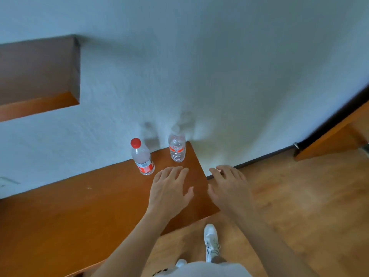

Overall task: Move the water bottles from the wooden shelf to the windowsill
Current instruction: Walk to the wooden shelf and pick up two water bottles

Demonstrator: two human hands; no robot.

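Reaching forward, both hands are spread open and hold nothing: the left hand (169, 188) hovers over the wooden shelf (79, 200), the right hand (229, 188) past its end. Both upright bottles stand just ahead, the red-capped bottle (142, 156) and the uncapped bottle (177, 145) nearer the left hand.

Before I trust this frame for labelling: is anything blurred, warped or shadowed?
Head view: wide-angle bending curves the wooden shelf edge and the floor line; the capless bottle top smears into the wall; both bottles cast soft grey shadows upward on it; the red-capped bottle is fairly sharp.
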